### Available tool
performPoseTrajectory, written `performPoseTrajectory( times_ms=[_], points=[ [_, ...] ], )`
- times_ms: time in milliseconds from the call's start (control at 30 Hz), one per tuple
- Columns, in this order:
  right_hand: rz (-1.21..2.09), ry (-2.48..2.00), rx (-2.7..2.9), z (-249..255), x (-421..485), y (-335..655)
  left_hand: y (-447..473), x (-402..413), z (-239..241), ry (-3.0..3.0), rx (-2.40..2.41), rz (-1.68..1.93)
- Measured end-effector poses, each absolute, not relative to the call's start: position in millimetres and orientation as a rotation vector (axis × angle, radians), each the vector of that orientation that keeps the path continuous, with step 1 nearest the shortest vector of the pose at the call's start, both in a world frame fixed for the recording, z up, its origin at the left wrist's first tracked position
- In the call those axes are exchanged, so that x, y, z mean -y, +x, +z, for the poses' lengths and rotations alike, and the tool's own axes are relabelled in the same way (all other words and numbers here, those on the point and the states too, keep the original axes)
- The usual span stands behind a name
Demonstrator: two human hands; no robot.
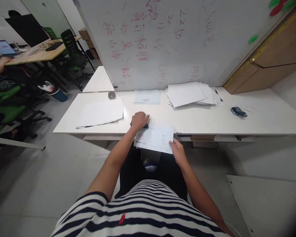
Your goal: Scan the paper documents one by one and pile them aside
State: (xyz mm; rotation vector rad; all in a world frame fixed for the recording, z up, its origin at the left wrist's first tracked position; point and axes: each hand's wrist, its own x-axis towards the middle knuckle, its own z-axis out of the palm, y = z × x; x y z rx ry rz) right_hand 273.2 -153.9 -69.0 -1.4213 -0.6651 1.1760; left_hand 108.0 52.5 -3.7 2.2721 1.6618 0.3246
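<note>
At the desk's front edge, my left hand (pixel 139 120) is closed in a loose fist over a small black object (pixel 146 126). Most of that object is covered by the hand, so its kind is hidden. A printed paper form (pixel 154 138) with table lines and a reddish round stamp lies partly over my lap, its upper left corner beside the black object. My right hand (pixel 177 150) pinches the form's lower right edge, thumb on top. Behind them, a small pile of similar printed forms (pixel 147 97) rests on the white desk (pixel 158 113).
White sheets (pixel 101 113) lie left, a messy paper stack (pixel 189 93) right. A grey rounded gadget (pixel 111 95) and a dark teal object (pixel 238 112) sit on the desk. A whiteboard (pixel 150 42) and cardboard boxes (pixel 268 56) stand behind. Another person's hand (pixel 0 65) shows far left.
</note>
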Motion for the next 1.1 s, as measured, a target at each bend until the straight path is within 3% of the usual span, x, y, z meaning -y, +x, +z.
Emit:
performPoseTrajectory(
  times_ms=[300,767,1100],
  points=[
    [1.076,-1.494,0.665,-83.3,163.7,249.7,113.3,-50.8,-25.1,2.321,-1.709,0.385],
    [1.416,-1.216,0.300,-76.7,188.1,224.9,105.2,-58.9,-18.4,2.176,-1.797,0.230],
    [1.383,-1.099,0.330,-72.0,188.4,228.1,102.3,-67.7,-13.7,2.153,-1.768,0.110]
  ],
)
